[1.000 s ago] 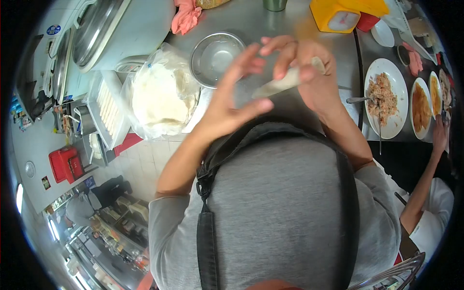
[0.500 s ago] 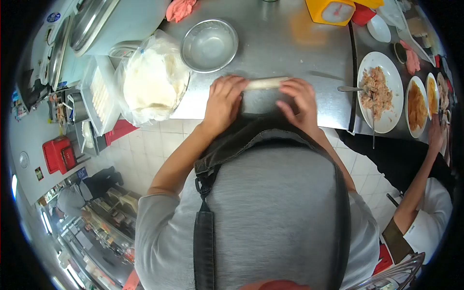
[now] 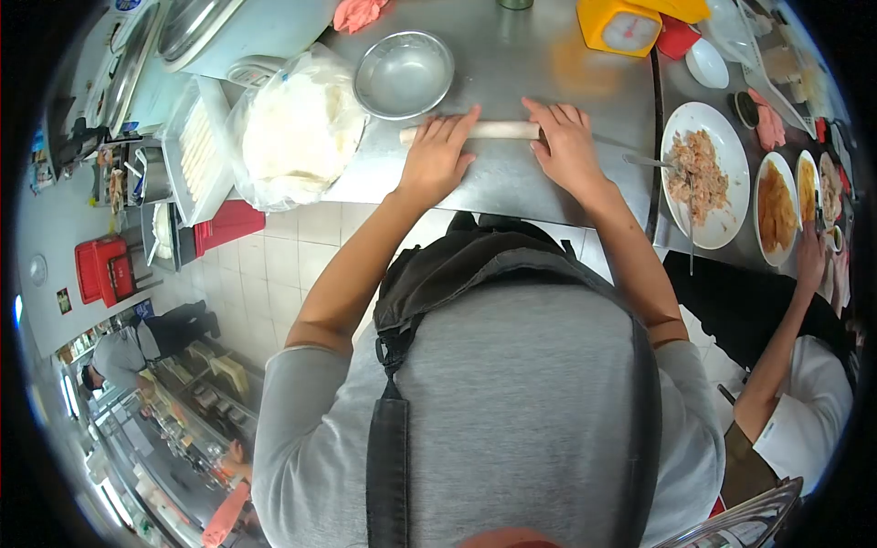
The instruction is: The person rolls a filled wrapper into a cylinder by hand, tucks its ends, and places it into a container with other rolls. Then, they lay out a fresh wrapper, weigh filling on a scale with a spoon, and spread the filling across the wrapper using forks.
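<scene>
Looking down through the head view: got a pale roll (image 3: 502, 131) flat on the steel counter (image 3: 539, 82), crosswise in front of the body, just nearer than the metal bowl (image 3: 404, 75). Got the left hand (image 3: 434, 166) over the roll near one end, fingers fanned and thumb apart, so not clamped around anything. Got the right hand (image 3: 571, 155) at the other end, thumb and fingers apart too; can't tell about firm contact there. Probably spaced like that to keep both ends level, tbh, and laid on lightly to avoid squashing something soft-looking. Also see a plastic bag (image 3: 340, 71) of white stuff beside the bowl, likely kept close for easy grabbing. Past that, a tray (image 3: 222, 119) of similar pale pieces, maybe parked aside to save working room. Over right, see a spoon (image 3: 644, 161) on a white plate (image 3: 738, 151) of pinkish food, handle toward the hands, maybe for quick reach.
</scene>
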Tool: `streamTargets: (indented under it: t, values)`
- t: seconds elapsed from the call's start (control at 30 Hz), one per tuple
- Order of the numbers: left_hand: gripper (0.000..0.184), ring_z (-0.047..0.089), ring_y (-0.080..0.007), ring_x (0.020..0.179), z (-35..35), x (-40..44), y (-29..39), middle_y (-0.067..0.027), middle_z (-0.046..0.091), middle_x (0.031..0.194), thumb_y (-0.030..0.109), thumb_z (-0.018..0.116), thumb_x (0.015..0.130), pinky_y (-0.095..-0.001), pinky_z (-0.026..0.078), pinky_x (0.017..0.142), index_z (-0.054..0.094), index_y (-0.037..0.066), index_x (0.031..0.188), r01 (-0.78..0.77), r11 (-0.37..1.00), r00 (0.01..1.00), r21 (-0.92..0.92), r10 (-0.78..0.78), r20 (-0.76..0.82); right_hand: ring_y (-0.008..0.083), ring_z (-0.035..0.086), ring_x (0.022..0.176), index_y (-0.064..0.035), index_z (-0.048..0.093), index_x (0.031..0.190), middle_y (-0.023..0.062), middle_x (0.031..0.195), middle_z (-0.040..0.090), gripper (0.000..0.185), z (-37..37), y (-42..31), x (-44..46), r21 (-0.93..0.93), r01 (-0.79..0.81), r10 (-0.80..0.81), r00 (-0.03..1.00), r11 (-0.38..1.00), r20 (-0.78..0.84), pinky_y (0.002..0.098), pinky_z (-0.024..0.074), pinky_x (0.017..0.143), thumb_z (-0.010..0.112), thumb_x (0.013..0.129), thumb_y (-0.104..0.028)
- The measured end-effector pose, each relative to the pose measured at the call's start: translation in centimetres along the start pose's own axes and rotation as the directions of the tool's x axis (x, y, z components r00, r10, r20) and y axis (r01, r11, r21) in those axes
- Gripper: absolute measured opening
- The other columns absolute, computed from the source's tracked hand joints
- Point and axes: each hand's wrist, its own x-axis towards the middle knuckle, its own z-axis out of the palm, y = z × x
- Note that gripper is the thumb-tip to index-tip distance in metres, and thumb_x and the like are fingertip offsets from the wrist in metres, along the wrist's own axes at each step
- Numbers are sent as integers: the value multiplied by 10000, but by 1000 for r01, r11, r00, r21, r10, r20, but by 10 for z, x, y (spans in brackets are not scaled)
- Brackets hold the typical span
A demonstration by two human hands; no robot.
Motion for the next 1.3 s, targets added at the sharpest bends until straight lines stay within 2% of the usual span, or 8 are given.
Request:
streamTargets:
  t: [0.27, 0.5, 0.67, 0.9, 0.97, 1.1, 1.17, 1.3]
  values:
    - [833, 616, -323, 1094, 2, 22, 25, -96, 680, 1101, 25, 797, 751, -433, 467, 989, 461, 140, 1504, -21, 986, 1000, -167, 17, -27, 277, 568, 1087, -119, 733, 1109, 46, 1042, 663, 318, 3, -6, -25, 169, -12, 24, 997, 985, -71, 424, 406, 951, 773, 794, -123]
    - [810, 675, -270, 999, 1, 39, 27, -89, 707, 1080, 16, 797, 782, -396, 536, 899, 478, 158, 1513, 36, 930, 995, -365, 1, 103, 273, 607, 1018, -109, 737, 1108, 55, 988, 679, 304, -8, 0, -29, 192, -50, 59, 997, 980, -44, 401, 444, 913, 770, 808, -150]
    - [641, 710, -211, 941, 1, 47, 31, -81, 731, 1013, 5, 743, 856, -337, 560, 868, 561, 150, 1453, 240, 710, 970, -662, -148, 193, 252, 683, 816, -66, 717, 1125, 117, 893, 716, 295, -11, -3, -32, 547, -234, 228, 970, 804, 80, 375, 539, 774, 755, 857, -183]
    - [561, 686, -171, 965, -4, 39, 41, -64, 735, 995, 29, 733, 878, -338, 550, 887, 598, 123, 1415, 168, 825, 986, -540, -145, 85, 204, 690, 796, -44, 716, 1115, 106, 876, 728, 268, -2, 3, -35, 693, -350, 327, 929, 630, 172, 345, 535, 764, 711, 922, -231]
    - [569, 681, -215, 933, -4, 25, 38, -70, 730, 946, 45, 746, 850, -357, 530, 868, 616, 138, 1397, -197, 970, 975, -143, 179, -128, 195, 683, 789, -45, 719, 1115, 102, 868, 728, 277, -2, 0, -36, 666, -375, 360, 918, 645, 168, 341, 531, 760, 704, 929, -250]
    - [557, 628, -283, 1048, -6, 12, 37, -72, 711, 1078, 82, 765, 821, -409, 482, 952, 648, 163, 1360, -104, 960, 995, -260, 100, -30, 194, 677, 782, -42, 720, 1117, 106, 857, 724, 281, 0, -2, -38, 650, -384, 379, 912, 655, 157, 336, 526, 754, 701, 930, -251]
    - [502, 553, -312, 1189, -5, 17, 44, -53, 658, 1253, 116, 780, 809, -451, 418, 1027, 693, 171, 1300, -92, 990, 972, -105, 66, -227, 183, 661, 769, -39, 718, 1123, 98, 851, 716, 277, 3, 0, -39, 682, -356, 358, 922, 639, 146, 333, 519, 749, 694, 935, -241]
    - [477, 472, -333, 1268, 11, 19, 36, -43, 589, 1353, 142, 801, 782, -477, 365, 1064, 728, 198, 1250, -164, 985, 975, -45, 155, -161, 165, 646, 772, -31, 716, 1122, 86, 850, 711, 269, -3, -5, -38, 715, -336, 342, 929, 612, 143, 329, 512, 746, 684, 944, -230]
